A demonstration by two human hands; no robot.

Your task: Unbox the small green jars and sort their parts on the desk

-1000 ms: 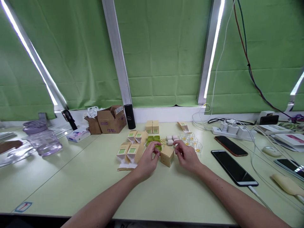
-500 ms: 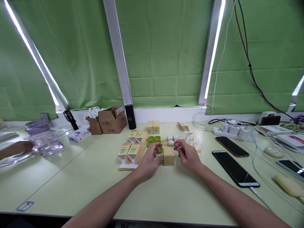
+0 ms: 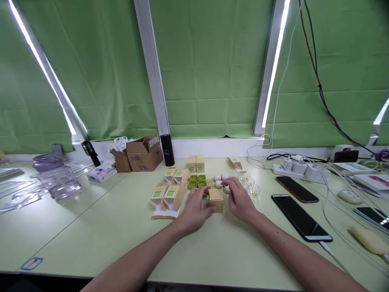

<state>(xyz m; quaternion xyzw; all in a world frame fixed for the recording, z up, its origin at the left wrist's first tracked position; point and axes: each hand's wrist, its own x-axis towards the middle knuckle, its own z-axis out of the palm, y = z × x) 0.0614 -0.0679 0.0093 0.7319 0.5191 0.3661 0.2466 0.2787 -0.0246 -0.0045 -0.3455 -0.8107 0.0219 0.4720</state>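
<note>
A small brown cardboard box (image 3: 216, 199) stands upright on the table between my hands. My left hand (image 3: 196, 209) grips its left side, the thumb at the front and the fingers towards the back. Just right of the box, my right hand (image 3: 241, 199) hovers with curved fingers apart and nothing in them. Behind my hands are green square cups (image 3: 193, 185), small yellow pieces (image 3: 209, 181), white cylinders (image 3: 218, 184) and clear cups (image 3: 254, 190) with yellow bits inside. Left of my left hand lie several partly open cartons (image 3: 170, 194) with green-framed windows.
Two closed cartons (image 3: 195, 163) stand further back, near a black cylinder (image 3: 167, 150) and a larger cardboard box (image 3: 144, 154). Phones (image 3: 301, 217) and charging cables lie at the right, below a power strip (image 3: 300, 172). A purple-lidded jug (image 3: 57, 178) stands at the left.
My left hand has moved right and closed on the small cardboard box. The right hand has shifted slightly right. Another person's hand at the far left has left the view.
</note>
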